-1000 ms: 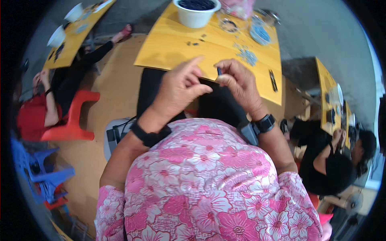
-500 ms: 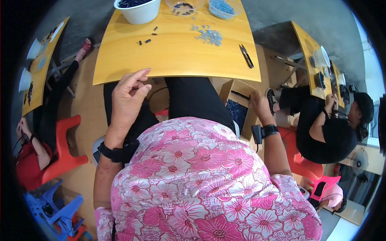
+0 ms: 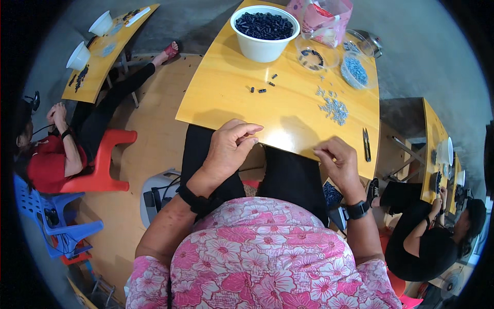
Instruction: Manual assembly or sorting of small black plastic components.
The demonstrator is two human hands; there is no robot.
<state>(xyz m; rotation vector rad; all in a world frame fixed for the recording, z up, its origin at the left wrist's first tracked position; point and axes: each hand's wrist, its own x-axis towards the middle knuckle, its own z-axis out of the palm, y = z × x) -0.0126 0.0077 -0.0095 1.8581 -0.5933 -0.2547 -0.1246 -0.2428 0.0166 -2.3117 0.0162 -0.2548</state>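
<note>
Just over the near edge of the yellow table [image 3: 226,95], my left hand [image 3: 229,149] is curled, thumb drawn in toward the bent fingers. My right hand [image 3: 339,162] is at the same edge farther right, thumb and fingertips pinched together. Whatever either hand holds, if anything, is too small to make out. Several short dark tube-shaped pieces [image 3: 262,90] lie beyond my left hand. A scatter of small clear, bluish pieces [image 3: 334,109] is beyond my right hand. Thread snips [image 3: 366,145] with black handles rest by the right edge.
A white tub [image 3: 262,50] of dark pieces stands at the back, near clear round containers [image 3: 314,63] and a bowl of light-blue pieces [image 3: 356,72]. A pink bag [image 3: 329,23] sits behind. People sit at other tables on both sides. A red stool [image 3: 108,159] and blue chair [image 3: 62,226] are left.
My view has swung right, shifting the table within the picture. My right hand has come up from beside the box below the table to its near edge. My left hand stays curled.
</note>
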